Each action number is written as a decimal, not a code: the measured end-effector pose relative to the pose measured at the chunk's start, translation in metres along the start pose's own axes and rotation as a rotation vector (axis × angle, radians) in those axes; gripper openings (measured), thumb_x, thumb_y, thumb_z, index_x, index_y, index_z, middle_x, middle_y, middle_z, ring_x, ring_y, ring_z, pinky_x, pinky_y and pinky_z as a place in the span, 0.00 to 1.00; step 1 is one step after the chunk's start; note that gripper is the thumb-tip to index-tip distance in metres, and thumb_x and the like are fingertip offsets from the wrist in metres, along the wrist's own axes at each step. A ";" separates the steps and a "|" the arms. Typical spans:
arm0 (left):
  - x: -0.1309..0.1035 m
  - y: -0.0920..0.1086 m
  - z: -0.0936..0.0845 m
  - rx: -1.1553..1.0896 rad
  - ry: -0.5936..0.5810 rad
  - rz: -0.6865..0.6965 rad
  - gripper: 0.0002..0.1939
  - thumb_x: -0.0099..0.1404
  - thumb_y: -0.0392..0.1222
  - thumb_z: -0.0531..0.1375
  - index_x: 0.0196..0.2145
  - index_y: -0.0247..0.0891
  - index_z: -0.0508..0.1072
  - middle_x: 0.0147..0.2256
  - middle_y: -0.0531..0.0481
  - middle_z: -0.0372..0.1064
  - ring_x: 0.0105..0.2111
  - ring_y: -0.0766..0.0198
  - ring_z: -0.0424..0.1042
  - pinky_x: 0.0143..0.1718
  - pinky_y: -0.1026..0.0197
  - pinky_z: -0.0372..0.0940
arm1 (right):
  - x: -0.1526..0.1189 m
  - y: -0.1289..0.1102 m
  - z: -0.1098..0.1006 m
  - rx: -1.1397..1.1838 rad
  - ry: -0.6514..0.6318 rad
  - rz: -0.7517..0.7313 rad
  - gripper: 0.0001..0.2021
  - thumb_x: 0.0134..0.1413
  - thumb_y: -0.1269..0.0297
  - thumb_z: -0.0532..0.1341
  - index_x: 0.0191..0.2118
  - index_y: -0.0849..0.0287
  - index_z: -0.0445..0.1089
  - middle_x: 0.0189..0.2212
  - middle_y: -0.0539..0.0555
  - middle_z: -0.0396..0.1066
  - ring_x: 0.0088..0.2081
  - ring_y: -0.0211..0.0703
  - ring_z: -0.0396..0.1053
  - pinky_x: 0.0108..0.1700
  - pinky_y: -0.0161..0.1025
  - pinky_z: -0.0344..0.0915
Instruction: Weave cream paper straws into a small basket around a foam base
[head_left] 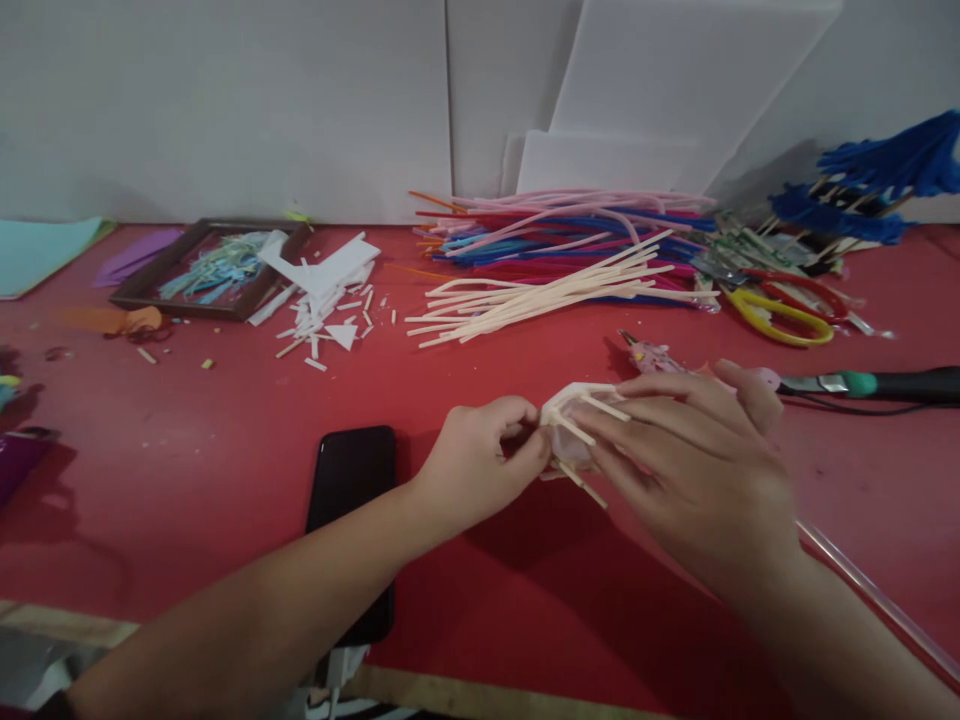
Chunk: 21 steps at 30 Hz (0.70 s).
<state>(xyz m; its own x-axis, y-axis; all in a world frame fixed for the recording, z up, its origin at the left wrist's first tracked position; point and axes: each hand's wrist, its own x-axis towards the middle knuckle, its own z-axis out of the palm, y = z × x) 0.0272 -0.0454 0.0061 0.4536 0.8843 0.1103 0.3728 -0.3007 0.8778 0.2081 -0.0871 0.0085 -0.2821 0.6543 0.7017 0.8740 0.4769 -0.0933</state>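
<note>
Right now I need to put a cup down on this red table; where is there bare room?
Bare red tabletop lies left of the black phone, below the brown wooden frame. It is crowded along the back: white foam scraps, cream sticks, yellow-handled scissors.

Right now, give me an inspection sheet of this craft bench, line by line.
Surface: red tabletop, scattered with scraps.
Job's things: small white piece with cream sticks, held between both hands.
Clutter: cream stick pile, coloured pipe cleaners, yellow scissors, white offcuts, framed picture, black phone.
Grips: left hand pinching the piece; right hand cupping it.
Cables: thin dark lead by a green-handled tool.
Surroundings: white boards leaning on the wall.
</note>
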 end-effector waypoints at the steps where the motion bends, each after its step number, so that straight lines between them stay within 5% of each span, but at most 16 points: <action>1: 0.000 0.000 0.000 0.001 0.001 -0.002 0.07 0.61 0.38 0.55 0.25 0.37 0.67 0.21 0.55 0.68 0.22 0.71 0.67 0.24 0.70 0.59 | -0.001 0.001 0.000 -0.011 0.013 0.012 0.07 0.58 0.70 0.63 0.39 0.52 0.77 0.33 0.48 0.79 0.41 0.46 0.73 0.53 0.52 0.59; 10: -0.001 -0.007 0.001 -0.039 -0.077 -0.042 0.06 0.63 0.41 0.56 0.33 0.37 0.71 0.28 0.49 0.77 0.27 0.65 0.76 0.29 0.67 0.67 | -0.004 0.001 0.001 -0.019 0.026 0.032 0.07 0.60 0.68 0.60 0.36 0.51 0.77 0.31 0.49 0.77 0.42 0.46 0.71 0.49 0.49 0.61; 21: 0.001 -0.001 0.000 -0.234 -0.092 -0.162 0.05 0.61 0.37 0.57 0.27 0.37 0.68 0.21 0.54 0.70 0.22 0.68 0.73 0.25 0.68 0.66 | 0.002 -0.002 -0.003 0.019 -0.016 -0.013 0.07 0.59 0.67 0.61 0.34 0.53 0.78 0.28 0.50 0.75 0.39 0.45 0.70 0.52 0.50 0.60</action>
<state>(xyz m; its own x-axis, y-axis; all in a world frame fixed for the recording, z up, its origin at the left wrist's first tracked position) 0.0277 -0.0438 0.0049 0.4789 0.8748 -0.0732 0.2543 -0.0584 0.9653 0.2070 -0.0884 0.0128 -0.3001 0.6572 0.6914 0.8624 0.4967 -0.0978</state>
